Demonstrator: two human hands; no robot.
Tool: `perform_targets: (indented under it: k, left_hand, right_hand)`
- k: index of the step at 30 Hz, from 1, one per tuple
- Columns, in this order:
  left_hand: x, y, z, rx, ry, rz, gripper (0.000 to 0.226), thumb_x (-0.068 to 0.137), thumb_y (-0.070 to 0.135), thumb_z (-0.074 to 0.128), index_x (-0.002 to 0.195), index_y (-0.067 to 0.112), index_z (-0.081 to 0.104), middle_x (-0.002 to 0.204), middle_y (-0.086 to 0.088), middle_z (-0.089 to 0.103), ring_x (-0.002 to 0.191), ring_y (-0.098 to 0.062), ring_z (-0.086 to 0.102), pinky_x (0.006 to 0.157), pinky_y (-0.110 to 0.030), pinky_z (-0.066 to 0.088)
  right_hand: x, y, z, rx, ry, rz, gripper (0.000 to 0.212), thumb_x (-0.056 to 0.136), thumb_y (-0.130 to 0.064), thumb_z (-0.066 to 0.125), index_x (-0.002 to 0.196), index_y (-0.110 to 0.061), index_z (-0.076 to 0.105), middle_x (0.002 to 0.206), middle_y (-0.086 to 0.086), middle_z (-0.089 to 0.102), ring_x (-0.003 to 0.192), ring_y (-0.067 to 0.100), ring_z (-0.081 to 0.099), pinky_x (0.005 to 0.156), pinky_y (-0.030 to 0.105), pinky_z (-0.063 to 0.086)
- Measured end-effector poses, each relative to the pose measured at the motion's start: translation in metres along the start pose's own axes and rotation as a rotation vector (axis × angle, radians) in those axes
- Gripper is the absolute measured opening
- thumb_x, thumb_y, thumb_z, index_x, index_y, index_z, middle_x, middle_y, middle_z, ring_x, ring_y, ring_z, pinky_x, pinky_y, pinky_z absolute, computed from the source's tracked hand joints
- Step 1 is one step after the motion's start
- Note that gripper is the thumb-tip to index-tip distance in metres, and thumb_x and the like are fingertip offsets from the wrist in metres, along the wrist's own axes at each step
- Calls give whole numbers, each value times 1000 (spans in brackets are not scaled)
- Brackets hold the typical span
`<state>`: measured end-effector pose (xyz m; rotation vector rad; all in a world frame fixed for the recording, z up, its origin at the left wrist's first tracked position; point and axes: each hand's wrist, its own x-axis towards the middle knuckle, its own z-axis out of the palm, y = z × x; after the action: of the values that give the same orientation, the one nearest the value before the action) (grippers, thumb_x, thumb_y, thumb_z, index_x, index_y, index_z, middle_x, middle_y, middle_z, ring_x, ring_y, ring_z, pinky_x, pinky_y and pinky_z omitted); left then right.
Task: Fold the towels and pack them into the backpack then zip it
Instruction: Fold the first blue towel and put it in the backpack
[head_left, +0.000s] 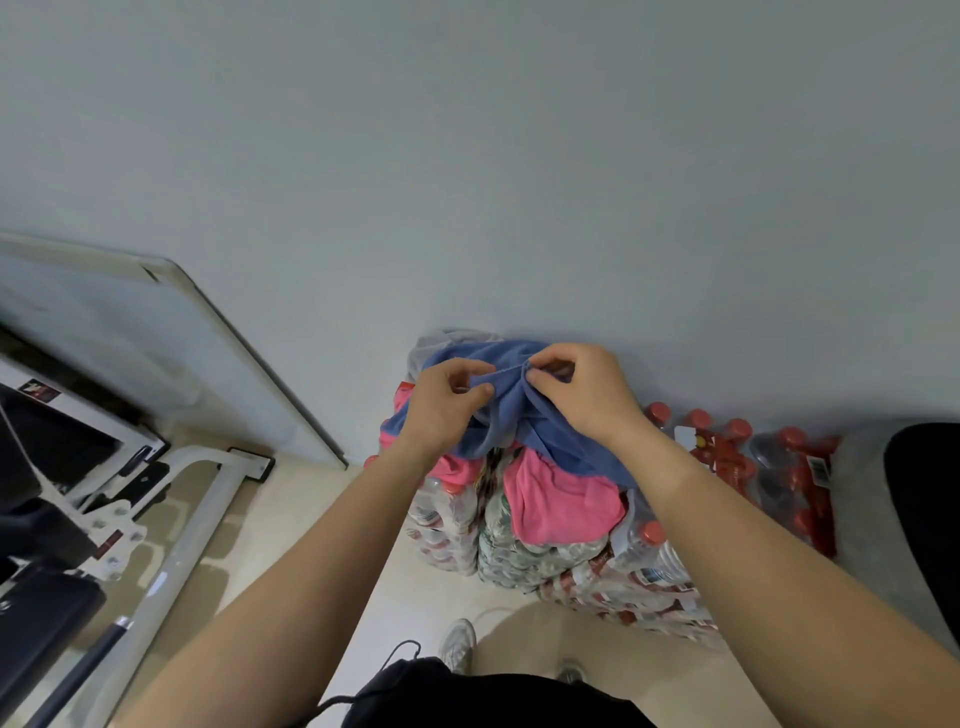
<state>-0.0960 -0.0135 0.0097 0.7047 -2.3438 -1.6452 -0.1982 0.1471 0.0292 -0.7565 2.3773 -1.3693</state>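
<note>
A blue towel (511, 421) lies bunched on top of a pile against the wall. My left hand (447, 405) pinches its upper edge on the left, and my right hand (582, 395) pinches the same edge just to the right, the two hands close together. Under the blue towel lies a pink towel (561, 499), with another pink piece (457, 470) showing at the left. A grey cloth (431, 345) peeks out behind the blue towel. A black bag (405, 686) with a cord sits at the bottom of the view near my feet.
The towels rest on stacked shrink-wrapped packs of bottles (524, 556). More red-capped bottle packs (753, 462) stand at the right. A white metal exercise frame (171, 519) fills the left floor, and a board (156, 338) leans on the wall. A dark object (930, 499) sits at the right edge.
</note>
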Motion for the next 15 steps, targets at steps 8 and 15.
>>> perform_targets:
  k: [8,15]
  left_hand:
    - [5,12,11,-178,198,-15,9,84,12,76,90,8,71,74,-6,74,68,-8,68,66,-21,56]
    - [10,23,27,-259,138,-24,9,87,11,73,93,6,76,83,-3,77,83,-14,74,80,-32,60]
  right_hand:
    - [8,6,-7,-82,29,3,1,86,-23,73,86,-23,74,88,-10,70,84,9,67,84,36,56]
    - [8,-4,-10,-170,-27,-169,3,88,-31,70,85,-32,70,102,-8,58,95,7,57,88,32,48]
